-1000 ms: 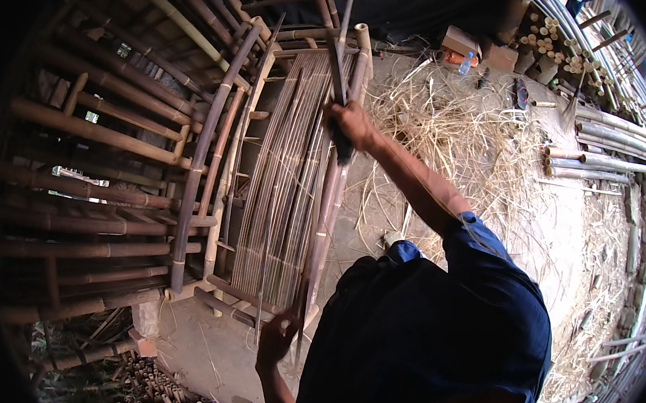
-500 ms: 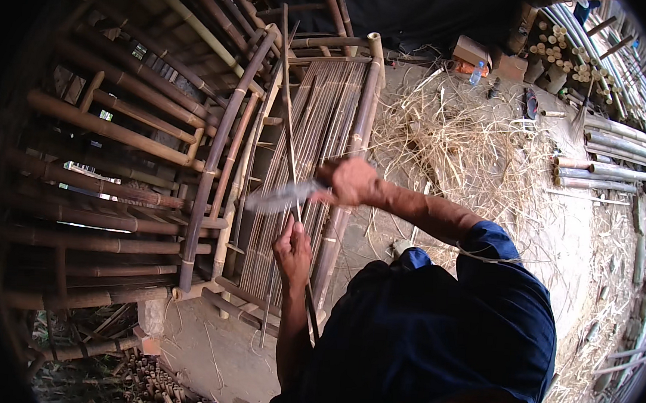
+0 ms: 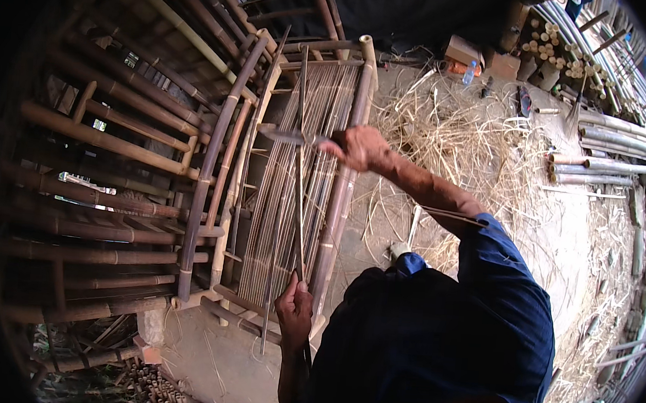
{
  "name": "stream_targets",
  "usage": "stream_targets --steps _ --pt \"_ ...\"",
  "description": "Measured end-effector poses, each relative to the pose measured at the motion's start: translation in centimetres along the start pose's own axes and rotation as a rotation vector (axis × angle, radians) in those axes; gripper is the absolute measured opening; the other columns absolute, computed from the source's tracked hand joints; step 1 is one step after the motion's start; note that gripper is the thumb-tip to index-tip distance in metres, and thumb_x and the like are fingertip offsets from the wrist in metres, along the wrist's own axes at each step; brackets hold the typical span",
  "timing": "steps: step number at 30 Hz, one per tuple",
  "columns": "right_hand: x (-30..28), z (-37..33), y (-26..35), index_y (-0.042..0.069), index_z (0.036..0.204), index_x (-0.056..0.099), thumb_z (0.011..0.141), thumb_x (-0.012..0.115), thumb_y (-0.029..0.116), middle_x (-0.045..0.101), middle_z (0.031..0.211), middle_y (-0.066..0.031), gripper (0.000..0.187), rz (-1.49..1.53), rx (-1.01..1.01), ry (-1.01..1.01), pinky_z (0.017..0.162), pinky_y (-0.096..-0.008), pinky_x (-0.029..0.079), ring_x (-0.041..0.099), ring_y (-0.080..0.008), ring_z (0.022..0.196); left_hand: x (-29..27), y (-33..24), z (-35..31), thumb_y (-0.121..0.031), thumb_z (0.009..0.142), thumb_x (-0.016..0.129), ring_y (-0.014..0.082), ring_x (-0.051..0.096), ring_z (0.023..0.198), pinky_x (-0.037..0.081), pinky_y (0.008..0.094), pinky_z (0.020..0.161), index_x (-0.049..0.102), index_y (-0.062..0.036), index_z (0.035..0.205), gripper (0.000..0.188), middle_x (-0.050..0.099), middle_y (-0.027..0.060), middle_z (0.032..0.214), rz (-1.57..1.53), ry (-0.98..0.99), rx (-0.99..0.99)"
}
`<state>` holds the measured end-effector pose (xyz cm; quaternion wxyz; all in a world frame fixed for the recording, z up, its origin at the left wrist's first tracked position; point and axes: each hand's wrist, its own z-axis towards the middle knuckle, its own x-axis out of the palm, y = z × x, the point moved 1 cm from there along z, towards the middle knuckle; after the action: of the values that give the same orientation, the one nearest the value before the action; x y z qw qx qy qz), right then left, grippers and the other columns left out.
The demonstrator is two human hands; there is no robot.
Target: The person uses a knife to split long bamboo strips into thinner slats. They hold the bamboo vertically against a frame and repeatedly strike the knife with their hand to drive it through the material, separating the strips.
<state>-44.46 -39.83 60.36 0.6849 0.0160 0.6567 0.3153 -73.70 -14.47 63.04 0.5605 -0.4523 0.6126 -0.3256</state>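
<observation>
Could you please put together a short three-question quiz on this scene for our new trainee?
1. True or false: the right hand holds a knife whose blade points to the person's left.
2. What does the left hand grip? A) a plastic bottle B) a thin bamboo strip C) a brick
3. Fill in: the strip stands in front of a bamboo ____ frame.

Key: 1 true; 2 B; 3 slatted.

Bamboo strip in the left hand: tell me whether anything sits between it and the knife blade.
Nothing visible does. The left hand holds the bamboo strip upright, and the knife in the right hand lies directly across it, over the slatted bamboo frame.
</observation>
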Motion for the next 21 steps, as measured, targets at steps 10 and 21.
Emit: stream_targets --steps 10,21 --pt "-4.5 5.9 -12.5 0.004 0.064 0.055 0.091 0.022 0.078 0.053 0.053 -0.0109 0.085 0.216 0.46 -0.304 0.05 -0.0423 0.051 0.054 -0.0229 0.046 -2.2 7.0 -6.7 -0.021 0.1 0.052 0.0071 0.048 0.059 0.039 0.0255 0.051 0.053 0.0013 0.136 0.042 0.06 0.0074 0.073 0.377 0.047 0.065" --pt "10.6 -10.2 5.9 -0.002 0.092 0.067 0.082 0.066 0.063 0.059 0.061 -0.0067 0.066 1.233 0.603 0.071 0.041 -0.0315 0.047 0.056 -0.0126 0.048 2.6 6.1 4.6 -0.026 0.099 0.049 0.0416 0.066 0.09 0.05 0.0484 0.079 0.058 0.0018 0.129 0.041 0.065 0.0306 0.096 0.591 -0.076 0.102"
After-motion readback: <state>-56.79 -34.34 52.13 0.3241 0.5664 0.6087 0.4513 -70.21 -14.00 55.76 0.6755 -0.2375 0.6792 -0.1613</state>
